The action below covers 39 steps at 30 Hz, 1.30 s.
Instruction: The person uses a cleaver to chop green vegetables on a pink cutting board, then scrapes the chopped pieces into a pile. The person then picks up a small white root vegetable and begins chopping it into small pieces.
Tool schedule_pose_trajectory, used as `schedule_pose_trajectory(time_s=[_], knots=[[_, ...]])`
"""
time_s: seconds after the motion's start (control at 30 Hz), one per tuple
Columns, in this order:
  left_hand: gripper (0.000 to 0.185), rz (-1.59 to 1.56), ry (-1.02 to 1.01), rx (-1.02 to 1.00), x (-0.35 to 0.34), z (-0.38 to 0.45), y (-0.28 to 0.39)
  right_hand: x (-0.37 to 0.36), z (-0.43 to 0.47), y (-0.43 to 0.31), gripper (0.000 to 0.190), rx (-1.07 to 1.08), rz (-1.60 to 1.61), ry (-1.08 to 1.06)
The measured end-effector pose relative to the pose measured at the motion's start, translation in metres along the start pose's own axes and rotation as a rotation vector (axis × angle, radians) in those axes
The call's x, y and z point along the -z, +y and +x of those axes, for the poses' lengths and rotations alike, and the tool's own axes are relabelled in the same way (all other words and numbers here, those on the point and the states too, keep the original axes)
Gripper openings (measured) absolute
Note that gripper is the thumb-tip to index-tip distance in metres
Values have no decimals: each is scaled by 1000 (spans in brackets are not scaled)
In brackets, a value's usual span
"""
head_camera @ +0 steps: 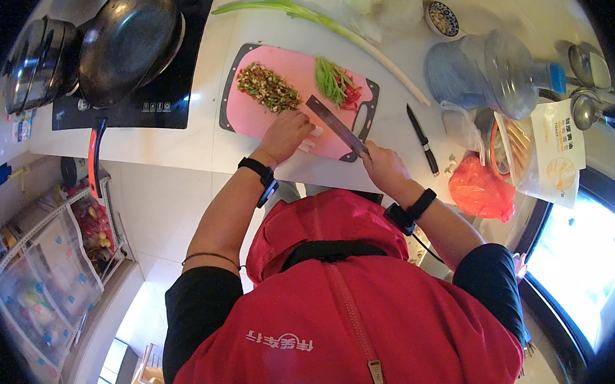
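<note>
My right hand [387,167] grips the handle of a kitchen cleaver [335,124], its blade slanting up and left over the pink cutting board [251,123]. With fingers curled, my left hand [287,133] rests low on the board, left of the blade. Short white pieces [307,144], perhaps scallion, lie at its fingertips; whether the fingers pinch one is hidden. Beyond that hand spreads a pile of finely chopped red and green vegetables [268,87]. Green strips [330,81] and red strips [351,93] lie on the board's right part.
A long scallion [351,30] lies behind the board, a paring knife [422,139] to its right. Farther right are a large plastic water bottle [481,73], a red plastic bag [482,189] and a small patterned bowl [442,19]. A frying pan [130,45] occupies the cooktop [142,115] at left.
</note>
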<state>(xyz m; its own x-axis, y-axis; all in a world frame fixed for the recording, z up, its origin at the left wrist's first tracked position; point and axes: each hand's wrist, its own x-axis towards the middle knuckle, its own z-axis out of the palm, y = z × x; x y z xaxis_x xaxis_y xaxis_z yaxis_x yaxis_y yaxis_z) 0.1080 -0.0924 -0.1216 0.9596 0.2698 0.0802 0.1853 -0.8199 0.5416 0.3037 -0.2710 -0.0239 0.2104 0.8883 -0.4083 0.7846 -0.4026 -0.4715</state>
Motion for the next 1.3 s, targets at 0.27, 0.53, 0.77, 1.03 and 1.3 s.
schedule_pose_trajectory(time_s=[0.27, 0.53, 0.77, 1.03, 1.3], knots=[[16, 60, 241, -60, -14, -12, 4, 7, 0, 2, 21, 4, -121, -127], [14, 80, 336, -55, -21, -18, 7, 22, 17, 2, 15, 182, -312, -244], [18, 81, 339, 14, -27, -21, 9, 7, 27, 9, 14, 204, -339, -290], [20, 122, 301, -13, -21, -17, 5, -37, 53, 1, 21, 117, -196, -228], [24, -20, 83, -31, 17, -16, 5, 8, 14, 19, 24, 73, 105, 57]])
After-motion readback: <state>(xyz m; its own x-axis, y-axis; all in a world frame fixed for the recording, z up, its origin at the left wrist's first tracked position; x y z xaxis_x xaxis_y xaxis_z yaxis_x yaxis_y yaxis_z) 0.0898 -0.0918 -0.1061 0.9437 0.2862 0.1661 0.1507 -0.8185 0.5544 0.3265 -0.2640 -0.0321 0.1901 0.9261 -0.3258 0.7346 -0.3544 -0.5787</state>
